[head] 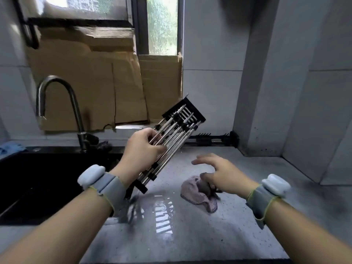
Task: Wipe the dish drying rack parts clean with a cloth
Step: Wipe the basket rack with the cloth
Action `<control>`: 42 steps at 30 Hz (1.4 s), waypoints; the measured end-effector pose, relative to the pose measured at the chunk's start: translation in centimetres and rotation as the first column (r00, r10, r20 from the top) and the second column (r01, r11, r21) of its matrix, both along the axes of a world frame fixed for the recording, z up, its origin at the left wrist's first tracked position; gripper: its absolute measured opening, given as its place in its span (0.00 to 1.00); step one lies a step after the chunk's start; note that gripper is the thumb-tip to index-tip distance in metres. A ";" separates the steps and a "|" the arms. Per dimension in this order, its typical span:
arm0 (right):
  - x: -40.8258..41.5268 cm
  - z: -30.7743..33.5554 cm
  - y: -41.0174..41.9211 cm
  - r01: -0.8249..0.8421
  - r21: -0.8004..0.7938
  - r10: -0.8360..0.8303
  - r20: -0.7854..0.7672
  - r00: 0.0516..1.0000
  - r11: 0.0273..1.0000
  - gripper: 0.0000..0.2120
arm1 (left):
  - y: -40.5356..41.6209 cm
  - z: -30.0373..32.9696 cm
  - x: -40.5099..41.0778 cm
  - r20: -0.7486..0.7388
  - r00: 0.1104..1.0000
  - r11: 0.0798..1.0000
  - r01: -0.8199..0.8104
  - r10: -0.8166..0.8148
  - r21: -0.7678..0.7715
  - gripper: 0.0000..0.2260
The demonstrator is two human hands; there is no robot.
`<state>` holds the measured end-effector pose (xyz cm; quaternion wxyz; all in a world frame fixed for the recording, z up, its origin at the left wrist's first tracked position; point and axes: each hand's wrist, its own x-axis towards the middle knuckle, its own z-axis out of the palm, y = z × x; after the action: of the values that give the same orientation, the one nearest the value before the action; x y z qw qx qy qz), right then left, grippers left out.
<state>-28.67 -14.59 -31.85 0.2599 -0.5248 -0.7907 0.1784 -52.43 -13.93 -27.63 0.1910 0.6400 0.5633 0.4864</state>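
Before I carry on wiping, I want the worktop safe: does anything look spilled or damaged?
Yes. A puddle of water lies on the countertop, beside the pink cloth. The cardboard against the window is torn along its lower edge.

At my ten o'clock a curved metal faucet (57,103) stands behind the black sink (47,180). Flattened cardboard (106,77) leans against the window (162,25) at twelve o'clock. A blue rag (11,147), I think, lies at nine o'clock on the sink's edge. A puddle (162,216) shines on the grey countertop (209,235) before me, under grey tiled walls (295,73).
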 end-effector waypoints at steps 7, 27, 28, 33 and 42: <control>1.2 4.9 -2.6 -0.026 0.500 0.046 -0.028 0.999 0.866 0.20 | -1.0 -0.9 1.6 -0.537 0.843 0.962 0.136 0.013 0.236 0.10; 22.1 0.6 -11.2 0.260 0.523 -0.416 0.206 0.886 0.812 0.13 | -3.9 -0.5 20.3 -0.896 0.402 0.575 0.785 -0.188 0.232 0.29; 23.5 0.2 -11.8 0.275 0.521 -0.427 0.197 0.882 0.808 0.13 | -3.6 -0.4 19.8 -0.908 0.357 0.553 0.812 -0.222 0.184 0.29; 26.7 -2.1 -13.9 0.319 0.480 -0.439 0.161 0.884 0.817 0.13 | -2.5 -1.6 21.0 -0.939 0.188 0.490 0.871 -0.287 0.025 0.27; 32.7 -0.3 -15.0 0.354 0.517 -0.512 0.200 0.835 0.779 0.13 | -3.7 -3.5 29.3 -0.812 0.324 0.430 0.897 -0.485 0.101 0.16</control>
<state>4.03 -29.58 -32.15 0.2746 -0.6399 -0.6972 -0.1700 -23.13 -17.59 -31.13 -0.0199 0.9747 0.0724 0.2106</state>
